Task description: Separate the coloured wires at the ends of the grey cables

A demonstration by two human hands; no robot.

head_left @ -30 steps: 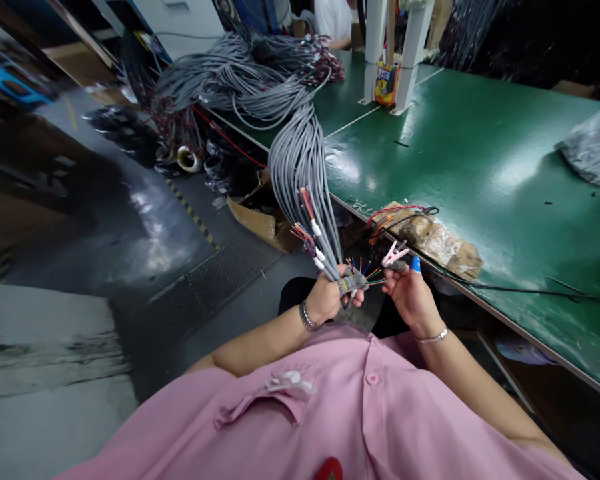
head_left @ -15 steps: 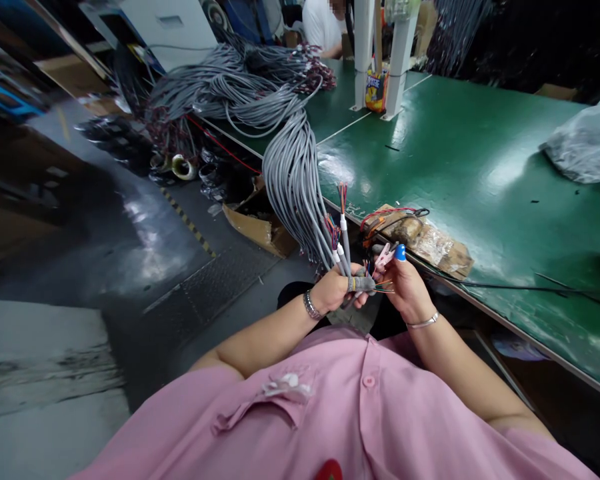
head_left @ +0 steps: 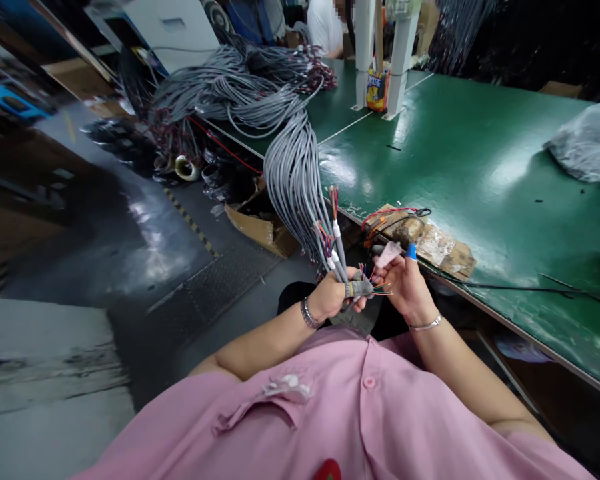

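My left hand (head_left: 333, 293) is closed round the ends of several grey cables (head_left: 338, 248), its finger wearing a grey cover with a yellow band. Thin coloured wires (head_left: 380, 289) fan out from that grip toward the right. Other cable ends, with white sleeves and red, blue and orange wires (head_left: 335, 200), stick up above the hand. Just right of the fanned wires is my right hand (head_left: 409, 287), a blue cap on its thumb. Between its fingers sits a small pink clip-like piece (head_left: 389, 255), blurred, its exact kind unclear.
A thick grey cable bundle (head_left: 293, 167) drapes over the edge of the green table (head_left: 460, 147). Near that edge lies a taped wooden block (head_left: 440, 250) with red and black leads. A plastic bag (head_left: 587, 143) rests at right. An open cardboard box (head_left: 255, 227) stands below.
The pink piece has turned and shifted slightly right with my right thumb. The upright cable ends in my left hand have tilted left and lowered a little.
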